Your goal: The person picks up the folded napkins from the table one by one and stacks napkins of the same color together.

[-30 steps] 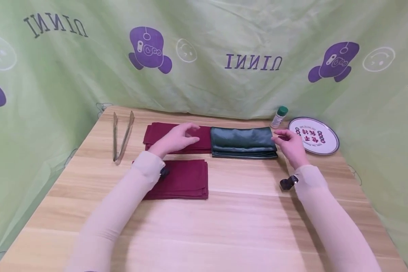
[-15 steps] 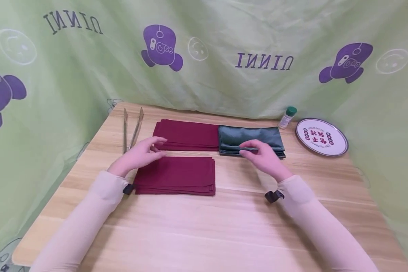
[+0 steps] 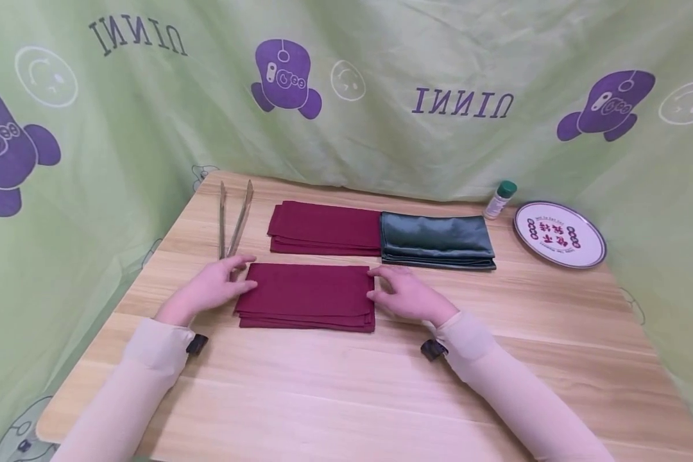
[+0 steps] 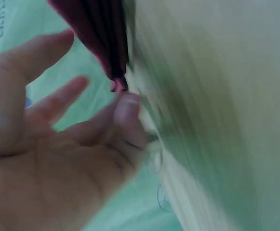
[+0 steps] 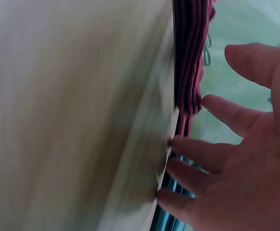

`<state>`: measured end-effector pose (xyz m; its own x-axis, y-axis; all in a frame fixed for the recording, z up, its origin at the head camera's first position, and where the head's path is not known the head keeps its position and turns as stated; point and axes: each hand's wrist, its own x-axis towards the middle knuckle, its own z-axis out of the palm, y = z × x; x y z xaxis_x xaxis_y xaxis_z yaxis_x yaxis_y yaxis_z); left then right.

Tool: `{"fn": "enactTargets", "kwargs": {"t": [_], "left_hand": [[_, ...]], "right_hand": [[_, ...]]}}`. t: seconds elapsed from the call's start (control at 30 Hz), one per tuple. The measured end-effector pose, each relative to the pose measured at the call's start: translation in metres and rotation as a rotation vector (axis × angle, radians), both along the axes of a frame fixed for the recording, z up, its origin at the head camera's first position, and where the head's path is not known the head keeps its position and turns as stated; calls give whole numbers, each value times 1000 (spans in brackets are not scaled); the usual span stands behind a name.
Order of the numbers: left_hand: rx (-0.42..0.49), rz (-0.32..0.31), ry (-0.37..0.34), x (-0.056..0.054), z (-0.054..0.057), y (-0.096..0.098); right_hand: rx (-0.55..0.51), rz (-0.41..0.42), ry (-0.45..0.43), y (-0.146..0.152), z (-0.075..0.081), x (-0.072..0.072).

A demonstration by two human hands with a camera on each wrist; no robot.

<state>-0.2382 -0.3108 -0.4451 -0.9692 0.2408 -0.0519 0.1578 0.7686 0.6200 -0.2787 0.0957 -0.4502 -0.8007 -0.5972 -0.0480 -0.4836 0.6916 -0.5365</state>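
A folded maroon cloth [image 3: 308,289] with several layers lies flat at the middle of the table. My left hand [image 3: 208,289] is at its left edge, thumb and fingers apart; in the left wrist view, fingertips meet the cloth's corner. On the opposite side my right hand [image 3: 411,295] has its fingertips right at the cloth's right edge. The right wrist view shows spread, nearly straight fingers [image 5: 202,154] beside the stacked layers. Behind it lie a second folded maroon cloth [image 3: 326,228] and a folded dark green satin cloth [image 3: 436,237], side by side.
Metal tongs [image 3: 239,221] lie at the back left, just beyond my left hand. At the back right stand a small green-capped bottle [image 3: 499,200] and a white oval plate [image 3: 560,234] with red lettering. A green printed curtain [image 3: 381,147] hangs around the wooden table [image 3: 335,398].
Both hands have left the rear cloths and come toward me to the front maroon cloth, one at each end. The view has shifted slightly; the cloths stay in place.
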Motion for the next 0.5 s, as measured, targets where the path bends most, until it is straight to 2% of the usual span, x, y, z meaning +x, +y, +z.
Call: {"fn": "enactTargets", "kwargs": {"t": [0.13,0.23,0.37,0.5], "left_hand": [[-71,-60,21,7,0,5],[-60,-74,-14,8,-1,6],[77,-54,-125,8,-3,2],[218,-38,-185,5,-4,-1]], "right_hand": [[55,29,2,-6,-2,7],[101,45,5,-11,-2,10],[139,52,15,-17,-3,12],[68,30,-3,-17,-3,13]]}}
